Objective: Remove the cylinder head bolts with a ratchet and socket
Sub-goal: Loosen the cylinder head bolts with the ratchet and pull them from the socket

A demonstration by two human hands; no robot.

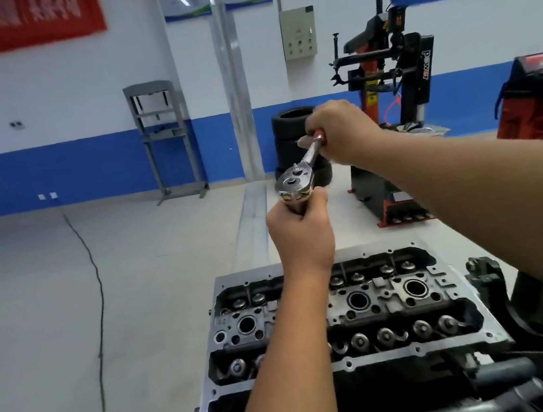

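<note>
A thin black cable (pixel 93 291) trails across the pale grey floor (pixel 37 323) on the left, and a grey steel frame stand (pixel 164 137) stands against the white-and-blue wall behind it. Nearer the middle, the left hand (pixel 301 233) is raised above the engine, its fingers curled round the part hanging under the ratchet's head, most likely the socket or an extension, though the hand hides it. The chrome ratchet with a red handle (pixel 303 170) is held in the air, well above the grey aluminium cylinder head (pixel 343 314), its round head (pixel 295 185) facing the camera and its shaft slanting up to the right. A stack of black tyres (pixel 292 140) stands on the floor behind it. The right hand (pixel 343 130) is closed round the red handle. Below both forearms, the cylinder head lies with its top open to view, showing rows of valve springs and round spark-plug wells; I cannot make out the bolts themselves. Further right stands a black and red tyre-changing machine (pixel 394 103), and at the far right edge a red machine cabinet (pixel 539 101).
</note>
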